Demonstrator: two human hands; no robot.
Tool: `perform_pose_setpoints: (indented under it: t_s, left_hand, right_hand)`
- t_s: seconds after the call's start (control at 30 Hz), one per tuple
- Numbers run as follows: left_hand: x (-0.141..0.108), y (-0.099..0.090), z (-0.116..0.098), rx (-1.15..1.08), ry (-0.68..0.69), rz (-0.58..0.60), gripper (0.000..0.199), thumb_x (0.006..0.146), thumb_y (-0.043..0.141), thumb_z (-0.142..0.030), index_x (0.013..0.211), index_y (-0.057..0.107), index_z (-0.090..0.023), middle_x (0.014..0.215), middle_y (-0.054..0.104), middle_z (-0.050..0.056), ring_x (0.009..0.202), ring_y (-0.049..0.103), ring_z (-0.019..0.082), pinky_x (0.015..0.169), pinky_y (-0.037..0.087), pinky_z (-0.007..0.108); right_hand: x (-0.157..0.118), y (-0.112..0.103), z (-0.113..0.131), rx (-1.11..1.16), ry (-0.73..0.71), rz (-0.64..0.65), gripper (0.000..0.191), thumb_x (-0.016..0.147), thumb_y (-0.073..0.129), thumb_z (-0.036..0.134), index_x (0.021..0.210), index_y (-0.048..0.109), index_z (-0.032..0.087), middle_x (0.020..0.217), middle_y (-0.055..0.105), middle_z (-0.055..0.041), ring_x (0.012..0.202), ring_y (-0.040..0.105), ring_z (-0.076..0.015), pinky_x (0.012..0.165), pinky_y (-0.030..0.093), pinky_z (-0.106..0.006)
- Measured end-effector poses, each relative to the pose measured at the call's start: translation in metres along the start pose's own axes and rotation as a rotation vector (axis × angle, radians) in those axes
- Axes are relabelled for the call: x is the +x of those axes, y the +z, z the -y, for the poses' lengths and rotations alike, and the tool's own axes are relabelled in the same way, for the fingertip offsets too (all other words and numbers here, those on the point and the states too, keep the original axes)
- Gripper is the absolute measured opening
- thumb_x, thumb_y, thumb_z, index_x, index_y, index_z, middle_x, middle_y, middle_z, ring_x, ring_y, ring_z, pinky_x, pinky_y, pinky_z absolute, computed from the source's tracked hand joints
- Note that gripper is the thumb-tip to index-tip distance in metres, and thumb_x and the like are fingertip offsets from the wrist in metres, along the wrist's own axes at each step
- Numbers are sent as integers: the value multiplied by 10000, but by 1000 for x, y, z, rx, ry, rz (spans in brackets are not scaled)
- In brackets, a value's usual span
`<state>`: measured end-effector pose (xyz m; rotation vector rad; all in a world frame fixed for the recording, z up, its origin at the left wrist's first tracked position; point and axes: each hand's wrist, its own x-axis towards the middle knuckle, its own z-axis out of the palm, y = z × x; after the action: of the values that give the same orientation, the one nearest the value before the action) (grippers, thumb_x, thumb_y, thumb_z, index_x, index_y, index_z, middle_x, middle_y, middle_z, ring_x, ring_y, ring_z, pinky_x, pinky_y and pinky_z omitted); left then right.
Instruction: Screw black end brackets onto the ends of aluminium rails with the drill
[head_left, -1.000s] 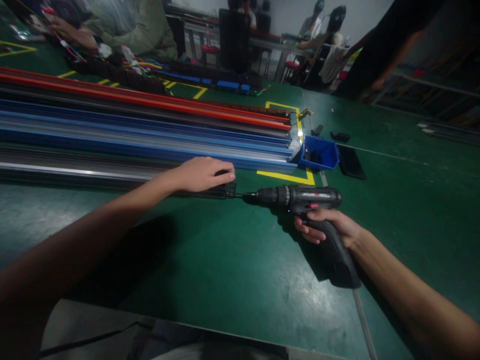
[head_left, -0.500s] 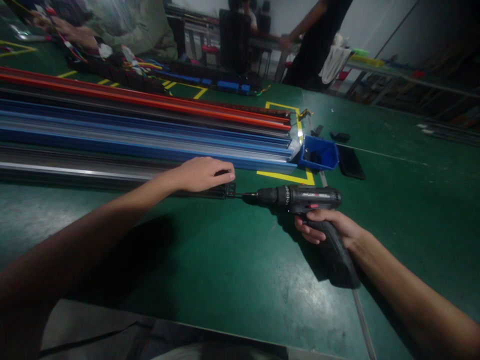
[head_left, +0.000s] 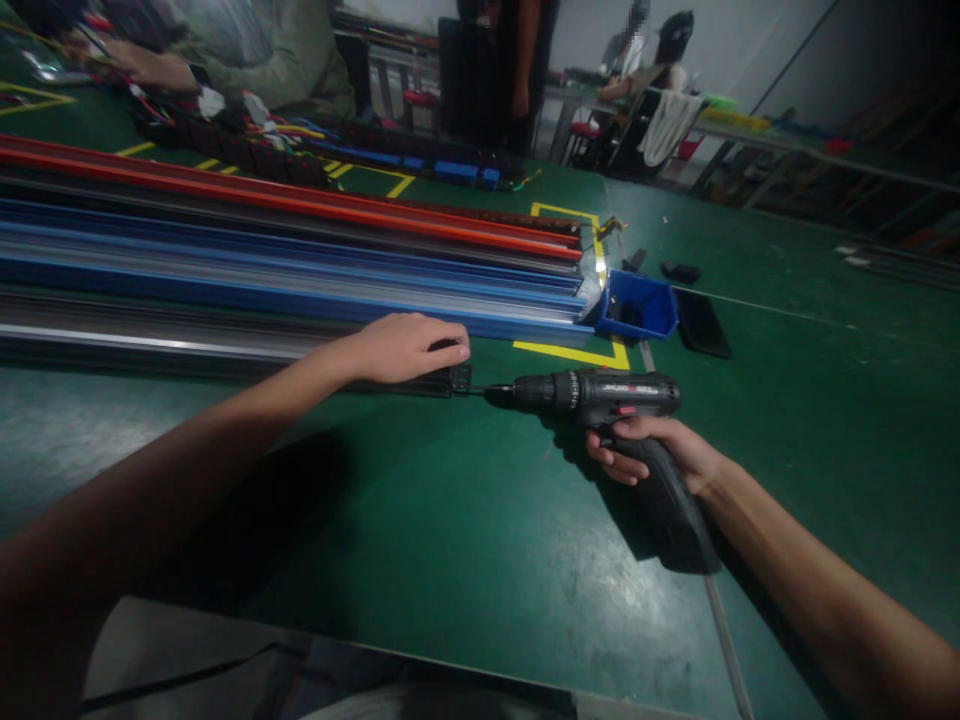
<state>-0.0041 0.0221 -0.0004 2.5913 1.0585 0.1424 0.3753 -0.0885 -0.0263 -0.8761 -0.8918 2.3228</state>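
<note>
A long black profile (head_left: 180, 345) lies across the left of the green table. My left hand (head_left: 409, 348) is closed over its right end, palm down. A small black end piece (head_left: 460, 380) shows just below the fingertips. In my right hand (head_left: 660, 450) is a black cordless drill (head_left: 626, 395), fingers wrapped round the grip near the trigger. The drill lies level and points left. Its long thin bit (head_left: 491, 389) reaches the end piece; whether the tip sits in a screw is too small to tell.
Blue profiles (head_left: 300, 275) and red profiles (head_left: 315, 195) lie behind the black one. A blue bin (head_left: 652, 315) with dark small parts stands beyond the drill, beside a dark flat phone-like object (head_left: 703, 323). Across the table a person (head_left: 262, 60) handles wired parts.
The drill and my right hand have shifted very slightly left. My left hand stays in place. In the background, a standing person has moved left, revealing a seated person.
</note>
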Motion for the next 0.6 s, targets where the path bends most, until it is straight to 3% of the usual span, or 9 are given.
perform_pose_setpoints:
  t_s: [0.6]
  left_hand:
    - [-2,-1,-2,-2,23,2,439,1015,427,-600,1097,711,-275,1051,764,7,902,684,197,782,433,300]
  right_hand:
    - [1,0,1,39,11,0,270,901,705,249,1023,775,19,839,713,-98,496,529,-44,554,522,-188]
